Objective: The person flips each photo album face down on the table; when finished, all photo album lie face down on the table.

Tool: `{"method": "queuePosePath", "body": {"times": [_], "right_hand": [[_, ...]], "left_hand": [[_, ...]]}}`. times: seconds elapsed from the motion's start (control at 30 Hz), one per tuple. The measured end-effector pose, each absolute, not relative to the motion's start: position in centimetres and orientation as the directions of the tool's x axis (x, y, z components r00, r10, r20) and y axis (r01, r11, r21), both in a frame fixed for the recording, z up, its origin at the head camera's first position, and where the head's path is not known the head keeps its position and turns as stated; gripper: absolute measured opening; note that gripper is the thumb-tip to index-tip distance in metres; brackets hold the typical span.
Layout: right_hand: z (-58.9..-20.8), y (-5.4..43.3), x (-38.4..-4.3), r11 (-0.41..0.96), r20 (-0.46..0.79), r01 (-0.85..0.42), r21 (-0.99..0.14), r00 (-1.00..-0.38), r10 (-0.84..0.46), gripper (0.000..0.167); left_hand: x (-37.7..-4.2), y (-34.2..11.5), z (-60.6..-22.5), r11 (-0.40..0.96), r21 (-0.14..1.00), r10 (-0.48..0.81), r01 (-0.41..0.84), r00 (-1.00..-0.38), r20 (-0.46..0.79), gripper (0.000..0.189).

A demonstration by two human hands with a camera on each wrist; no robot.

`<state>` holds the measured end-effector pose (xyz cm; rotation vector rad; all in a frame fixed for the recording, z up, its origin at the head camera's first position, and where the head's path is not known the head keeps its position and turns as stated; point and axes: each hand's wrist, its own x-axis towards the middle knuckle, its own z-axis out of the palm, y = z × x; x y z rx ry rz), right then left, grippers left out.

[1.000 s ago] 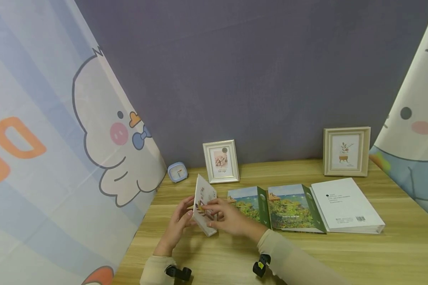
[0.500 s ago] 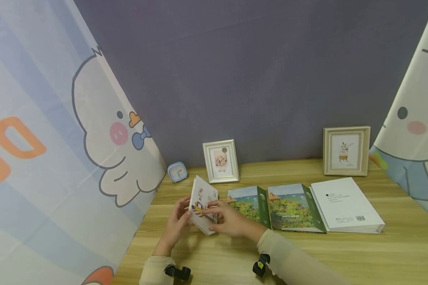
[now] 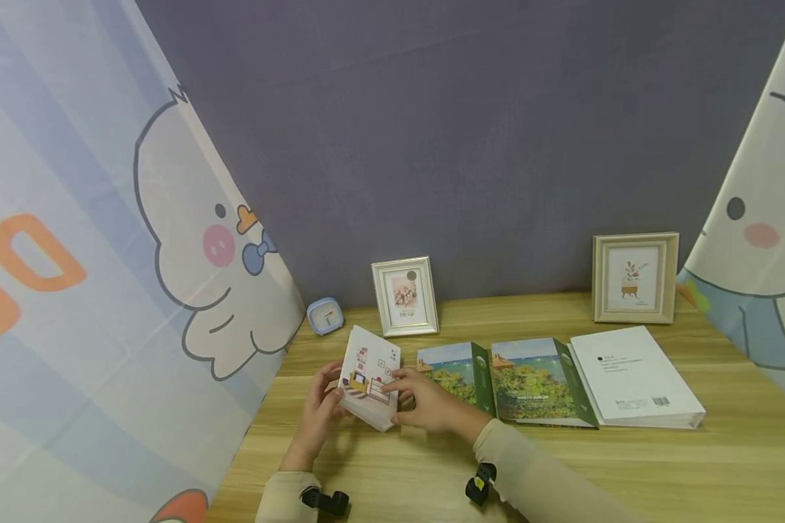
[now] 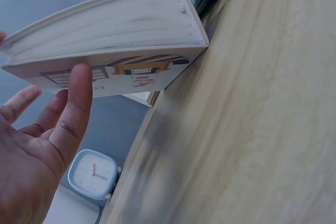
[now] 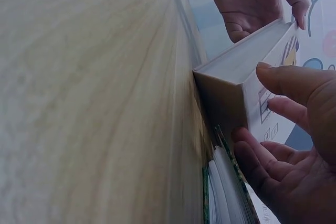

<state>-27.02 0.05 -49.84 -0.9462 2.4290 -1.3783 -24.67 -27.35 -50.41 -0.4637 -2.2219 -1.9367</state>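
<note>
A thick white photo album (image 3: 370,374) with furniture drawn on its cover is held tilted above the table by both hands. My left hand (image 3: 315,415) grips its left side, the thumb on the lower left of the cover and the other fingers largely hidden behind. At the opposite side, my right hand (image 3: 429,402) holds the edge, with fingers on the cover and at the spine, as the right wrist view shows. The page edges (image 4: 121,24) face the left wrist camera. Just right of the held album lies a green album with a painted garden cover (image 3: 454,374).
Another garden-cover album (image 3: 539,381) and a white album (image 3: 637,374) lie further right on the wooden table (image 3: 733,472). Along the back stand a blue clock (image 3: 325,316), a picture frame (image 3: 405,296) and a second frame (image 3: 636,277). A printed curtain (image 3: 190,305) borders the left.
The held album has turned from nearly edge-on until its illustrated cover faces the head camera more fully. Both hands keep hold of it and have shifted only slightly.
</note>
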Motion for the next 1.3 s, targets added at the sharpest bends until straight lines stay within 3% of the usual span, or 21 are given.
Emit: {"method": "queuePosePath", "body": {"times": [0.27,1.07,1.3], "right_hand": [[-49.87,0.05,-27.13,0.353,0.126,-0.406,-0.843,-0.786,-0.605,0.054],[-49.97,0.09,-27.27,0.365,0.143,-0.392,-0.845,-0.822,-0.551,0.052],[-49.89,0.17,-27.24,0.358,0.132,-0.372,-0.857,-0.828,-0.545,0.052]], "left_hand": [[-24.83,-27.63,-50.74,0.068,0.919,0.154,0.388,-0.915,0.374,0.047],[-25.02,-27.80,-50.70,0.136,0.931,0.076,0.338,-0.941,0.330,0.052],[-24.90,-27.82,-50.50,0.110,0.946,0.131,0.304,-0.948,0.289,0.069]]}}
